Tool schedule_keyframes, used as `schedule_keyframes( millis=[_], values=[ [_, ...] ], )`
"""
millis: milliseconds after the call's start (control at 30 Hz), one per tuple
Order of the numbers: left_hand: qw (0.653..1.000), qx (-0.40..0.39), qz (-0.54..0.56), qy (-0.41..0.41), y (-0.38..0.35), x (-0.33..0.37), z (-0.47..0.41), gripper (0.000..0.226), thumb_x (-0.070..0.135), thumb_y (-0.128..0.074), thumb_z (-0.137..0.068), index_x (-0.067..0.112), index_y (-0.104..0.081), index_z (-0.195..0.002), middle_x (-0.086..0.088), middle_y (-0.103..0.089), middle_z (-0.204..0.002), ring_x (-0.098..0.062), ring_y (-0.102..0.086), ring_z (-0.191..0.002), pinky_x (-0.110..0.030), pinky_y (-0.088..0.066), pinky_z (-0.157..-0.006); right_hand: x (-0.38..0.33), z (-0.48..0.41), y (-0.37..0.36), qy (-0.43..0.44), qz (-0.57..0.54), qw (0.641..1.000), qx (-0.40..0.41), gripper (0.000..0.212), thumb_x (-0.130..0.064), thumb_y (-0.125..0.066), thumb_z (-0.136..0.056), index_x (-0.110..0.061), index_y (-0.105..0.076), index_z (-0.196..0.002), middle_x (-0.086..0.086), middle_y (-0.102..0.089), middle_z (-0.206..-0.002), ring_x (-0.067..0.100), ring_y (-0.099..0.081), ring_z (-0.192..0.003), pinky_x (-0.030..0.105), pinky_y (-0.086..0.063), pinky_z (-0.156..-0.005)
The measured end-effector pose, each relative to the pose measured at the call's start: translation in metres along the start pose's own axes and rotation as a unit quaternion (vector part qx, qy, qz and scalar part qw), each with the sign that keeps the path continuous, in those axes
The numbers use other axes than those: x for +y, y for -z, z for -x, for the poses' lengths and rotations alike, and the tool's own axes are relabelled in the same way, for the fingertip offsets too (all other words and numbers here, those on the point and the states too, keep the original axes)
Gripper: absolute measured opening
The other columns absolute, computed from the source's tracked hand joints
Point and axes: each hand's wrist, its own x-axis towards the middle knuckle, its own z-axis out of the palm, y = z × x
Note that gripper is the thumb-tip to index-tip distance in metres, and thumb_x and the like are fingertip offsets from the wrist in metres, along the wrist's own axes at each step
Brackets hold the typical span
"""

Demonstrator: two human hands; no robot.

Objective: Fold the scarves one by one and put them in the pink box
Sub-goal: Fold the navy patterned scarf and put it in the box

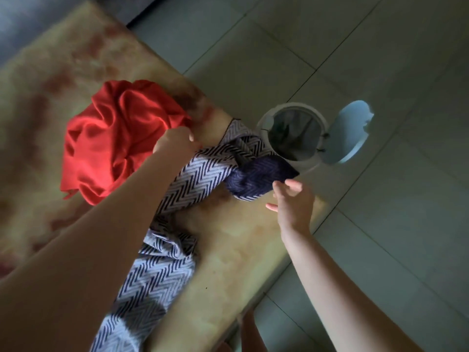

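Observation:
A long scarf with a navy-and-white zigzag pattern (177, 184) lies stretched across the marbled table, its far end bunched into a dark navy lump by the table's edge. My left hand (175, 144) grips this scarf near its upper part, fingers curled, right beside a crumpled red scarf (119, 138). My right hand (291, 199) hovers with fingers spread just below the navy lump, touching nothing that I can make out. No pink box is in view.
The table (241, 250) has a beige and red marbled top; its right edge runs diagonally. On the tiled floor (380, 224) beside it stands a round white bin (291, 133) with its lid swung open to the right.

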Motion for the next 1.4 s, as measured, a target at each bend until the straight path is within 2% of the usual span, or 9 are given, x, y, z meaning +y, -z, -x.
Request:
schedule_keyframes(
  millis=[167, 267, 400, 600, 733, 833, 1033, 1267, 1400],
  values=[
    [0.996, -0.031, -0.079, -0.028, 0.002, -0.031, 0.017, 0.044, 0.05, -0.058, -0.085, 0.017, -0.061, -0.115, -0.017, -0.062, -0.118, -0.036, -0.054, -0.115, -0.04, -0.043, -0.098, 0.007, 0.045, -0.04, -0.152, -0.024, 0.982, -0.105, 0.047, -0.034, -0.071, -0.083, -0.002, -0.052, -0.113, 0.016, -0.067, -0.1, 0.024, -0.068, -0.06, 0.033, -0.055, -0.046],
    [0.99, -0.095, -0.072, -0.071, 0.008, -0.029, 0.028, 0.034, 0.041, -0.061, -0.087, 0.013, -0.067, -0.104, -0.013, -0.065, -0.113, -0.028, -0.057, -0.108, -0.029, -0.042, -0.088, 0.001, 0.057, -0.058, -0.182, -0.042, 0.976, -0.116, 0.04, -0.046, -0.069, -0.081, -0.008, -0.06, -0.092, 0.017, -0.069, -0.093, 0.025, -0.07, -0.062, 0.037, -0.058, -0.054],
    [0.979, -0.174, 0.064, -0.082, 0.021, -0.022, 0.044, 0.029, 0.033, -0.064, -0.087, 0.009, -0.067, -0.102, -0.012, -0.067, -0.1, -0.017, -0.057, -0.079, -0.01, -0.042, -0.057, -0.012, 0.059, -0.072, -0.141, -0.112, 0.98, -0.084, 0.02, -0.031, -0.063, -0.089, -0.01, -0.061, -0.089, 0.009, -0.068, -0.089, 0.022, -0.069, -0.075, 0.038, -0.056, -0.072],
    [0.896, -0.21, 0.39, -0.02, 0.024, -0.015, 0.055, 0.02, 0.028, -0.051, -0.095, 0.019, -0.062, -0.109, 0.001, -0.063, -0.101, -0.007, -0.058, -0.087, -0.02, -0.049, -0.062, -0.038, 0.043, -0.052, 0.03, -0.111, 0.992, 0.046, 0.01, -0.021, -0.064, -0.089, -0.016, -0.062, -0.08, 0.002, -0.066, -0.079, 0.017, -0.063, -0.073, 0.025, -0.053, -0.066],
    [0.937, -0.156, 0.311, -0.03, 0.013, -0.024, 0.043, 0.026, 0.008, -0.051, -0.095, 0.007, -0.059, -0.12, -0.016, -0.061, -0.102, -0.023, -0.06, -0.09, -0.018, -0.053, -0.052, -0.044, 0.029, -0.03, 0.043, -0.12, 0.991, 0.028, 0.013, -0.024, -0.062, -0.09, -0.014, -0.062, -0.098, -0.004, -0.065, -0.089, 0.017, -0.064, -0.088, 0.03, -0.055, -0.077],
    [0.986, -0.095, 0.104, -0.085, -0.007, -0.038, 0.037, 0.021, 0.008, -0.062, -0.086, 0.007, -0.067, -0.106, -0.014, -0.068, -0.104, -0.026, -0.064, -0.098, -0.028, -0.052, -0.076, -0.02, 0.034, -0.024, -0.016, -0.063, 0.997, -0.027, 0.032, -0.013, -0.055, -0.095, -0.008, -0.055, -0.126, 0.004, -0.061, -0.117, 0.018, -0.06, -0.104, 0.033, -0.053, -0.088],
    [0.991, -0.061, -0.041, -0.112, -0.025, -0.051, 0.042, 0.027, 0.021, -0.067, -0.081, 0.013, -0.064, -0.107, -0.014, -0.066, -0.109, -0.031, -0.059, -0.108, -0.037, -0.045, -0.094, 0.028, 0.062, -0.032, -0.087, -0.052, 0.995, -0.02, 0.04, -0.006, -0.065, -0.086, -0.008, -0.053, -0.124, 0.01, -0.058, -0.121, 0.021, -0.06, -0.102, 0.031, -0.052, -0.084],
    [0.973, 0.031, 0.215, -0.085, -0.013, -0.05, 0.043, 0.018, 0.029, -0.064, -0.078, 0.013, -0.069, -0.085, -0.007, -0.065, -0.084, -0.019, -0.06, -0.078, -0.028, -0.047, -0.07, 0.016, 0.056, -0.054, -0.112, -0.082, 0.99, -0.032, 0.037, -0.018, -0.069, -0.086, -0.007, -0.057, -0.12, 0.011, -0.066, -0.107, 0.019, -0.064, -0.09, 0.034, -0.051, -0.088],
    [0.95, 0.136, 0.277, -0.055, 0.005, -0.044, 0.05, 0.009, 0.017, -0.059, -0.089, 0.019, -0.065, -0.083, -0.004, -0.061, -0.081, -0.016, -0.059, -0.064, -0.029, -0.052, -0.062, 0.01, 0.058, -0.063, -0.089, -0.064, 0.992, -0.054, 0.01, -0.012, -0.07, -0.084, -0.016, -0.062, -0.078, -0.001, -0.063, -0.084, 0.013, -0.057, -0.083, 0.029, -0.047, -0.08]
  ],
)
